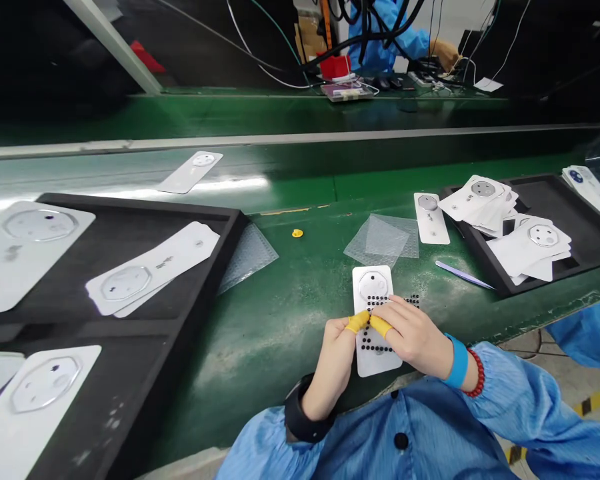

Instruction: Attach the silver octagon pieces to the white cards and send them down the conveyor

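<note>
On the green bench a white rectangular card (375, 353) lies under both hands, with a round silver disc (373, 287) at its far end. A transparent sheet printed with rows of black dots (405, 301) lies over the card and sticks out to the right. My left hand (336, 360) and my right hand (410, 333) meet on the card, and their yellow finger cots (365, 323) touch at the fingertips. Both hands pinch the card and dotted sheet together. My fingers hide the card's middle.
Black trays (510, 267) (130, 267) hold white cards on both sides. A loose card (431, 218), clear film sheets (383, 240), a yellow cap (297, 233) and blue-handled tweezers (464, 275) lie nearby. A co-worker in a blue smock (387, 33) sits across the bench.
</note>
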Tool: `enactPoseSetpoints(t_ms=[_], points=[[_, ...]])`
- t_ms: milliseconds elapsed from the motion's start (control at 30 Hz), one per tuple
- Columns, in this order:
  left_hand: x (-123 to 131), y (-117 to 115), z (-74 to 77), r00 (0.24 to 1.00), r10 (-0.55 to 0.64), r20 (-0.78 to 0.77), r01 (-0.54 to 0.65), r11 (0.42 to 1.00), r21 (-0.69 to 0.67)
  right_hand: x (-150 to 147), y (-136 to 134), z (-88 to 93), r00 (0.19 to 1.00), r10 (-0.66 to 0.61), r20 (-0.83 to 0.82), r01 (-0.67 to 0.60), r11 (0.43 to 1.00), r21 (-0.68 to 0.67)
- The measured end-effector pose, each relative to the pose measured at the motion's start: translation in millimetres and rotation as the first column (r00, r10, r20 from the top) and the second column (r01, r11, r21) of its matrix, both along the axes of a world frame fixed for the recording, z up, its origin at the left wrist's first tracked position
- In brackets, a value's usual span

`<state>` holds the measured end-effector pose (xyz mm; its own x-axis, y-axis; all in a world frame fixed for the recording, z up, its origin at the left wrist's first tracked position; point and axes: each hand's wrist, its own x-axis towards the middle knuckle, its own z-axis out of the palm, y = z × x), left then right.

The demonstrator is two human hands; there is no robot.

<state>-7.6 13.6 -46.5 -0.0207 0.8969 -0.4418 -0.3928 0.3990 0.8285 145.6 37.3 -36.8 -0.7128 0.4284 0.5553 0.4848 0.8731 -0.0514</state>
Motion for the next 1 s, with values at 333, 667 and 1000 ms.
enactPoseSetpoints(t_ms=[333, 667, 1000], points=[[-6, 2, -5.5, 0.997, -0.018, -0.069, 0.016, 0.999, -0.031, 18, 16, -15.7, 0.988, 0.156, 0.003, -0.15, 0.959, -0.24], [-18, -52, 42.3, 0.972, 0.17, -0.163, -0.177, 0.984, -0.028, 34, 19, 26.1, 0.914, -0.175, -0.365, -0.11, 0.761, -0.639], [20, -69, 61.3, 0.987, 0.148, -0.066, -0.148, 0.989, 0.0, 11, -6, 58.5, 0.917, 0.008, -0.4, -0.194, 0.883, -0.427]])
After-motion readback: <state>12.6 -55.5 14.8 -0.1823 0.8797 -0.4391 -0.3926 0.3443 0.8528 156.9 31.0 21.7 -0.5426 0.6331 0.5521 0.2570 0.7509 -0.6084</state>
